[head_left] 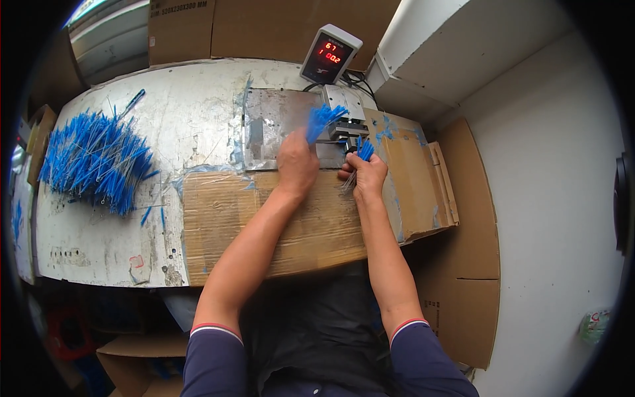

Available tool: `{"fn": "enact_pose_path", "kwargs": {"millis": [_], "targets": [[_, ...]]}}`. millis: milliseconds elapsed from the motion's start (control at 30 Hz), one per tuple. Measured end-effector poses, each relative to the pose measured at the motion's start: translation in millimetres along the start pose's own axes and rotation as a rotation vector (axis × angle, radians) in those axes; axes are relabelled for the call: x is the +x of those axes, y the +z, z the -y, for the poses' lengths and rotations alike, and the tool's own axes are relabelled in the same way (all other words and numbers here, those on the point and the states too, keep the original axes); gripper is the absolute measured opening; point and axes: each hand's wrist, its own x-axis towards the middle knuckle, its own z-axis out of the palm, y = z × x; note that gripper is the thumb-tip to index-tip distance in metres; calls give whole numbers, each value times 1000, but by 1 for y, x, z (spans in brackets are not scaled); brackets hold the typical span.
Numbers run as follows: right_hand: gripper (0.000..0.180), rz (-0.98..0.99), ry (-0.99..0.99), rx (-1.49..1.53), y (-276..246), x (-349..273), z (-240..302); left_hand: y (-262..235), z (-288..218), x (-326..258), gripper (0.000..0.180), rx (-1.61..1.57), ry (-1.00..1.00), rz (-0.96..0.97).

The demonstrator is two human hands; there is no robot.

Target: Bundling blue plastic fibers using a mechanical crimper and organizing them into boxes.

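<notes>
Your largest thing is the worn white workbench [205, 112], with a taped cardboard sheet [218, 228] along its near edge, probably laid there to spare your forearms the hard rim. Farther in, a scuffed metal plate [264, 109] sits right of the bench's middle, giving what looks like a firm base. Over to the left, well apart from both hands, lies a big pile of blue-sleeved strands [99, 159], heaped roughly lengthwise, perhaps so that you can take many at once. At the far right stands a digital display [331, 54] with red digits, tilted your way, presumably for easy reading. Just nearer is a small metal bench fixture [348, 129], between the display and your hands. Your left hand [297, 164] is closed round the larger blue bundle [324, 120], which rises from your fist towards the far right, close by the fixture; blur hides the exact finger placement. Your right hand [370, 175] pinches the smaller blue bundle [364, 151] at the fixture's near side, blue ends up and thin pale tails below, apparently to keep them gathered. Smallest, loose blue pieces [163, 217] lie just nearer than the pile.
</notes>
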Motion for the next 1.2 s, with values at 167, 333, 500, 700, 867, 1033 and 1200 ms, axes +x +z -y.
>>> {"fn": "enact_pose_path", "kwargs": {"millis": [167, 333, 500, 700, 867, 1033, 1200], "targets": [[11, 50, 20, 139, -16, 1, -6, 2, -4, -4, 19, 21, 40, 167], [14, 73, 12, 241, -18, -8, -6, 3, -1, -2, 19, 28, 63, 198], [13, 16, -15, 160, -16, -10, -6, 5, -1, -1, 19, 26, 92, 222], [13, 86, 27, 108, -17, -16, -3, 4, -5, -1, 13, 78, 185, 224], [12, 133, 42, 80, -17, -16, 0, 5, -3, -1, 17, 163, 184, 253], [15, 138, 18, 19, -12, -15, 4, 5, -2, -1, 12, 164, 82, 199], [19, 36, -60, -179, -4, 1, 5, 2, -4, 5, 12, 37, -100, 81]]}}
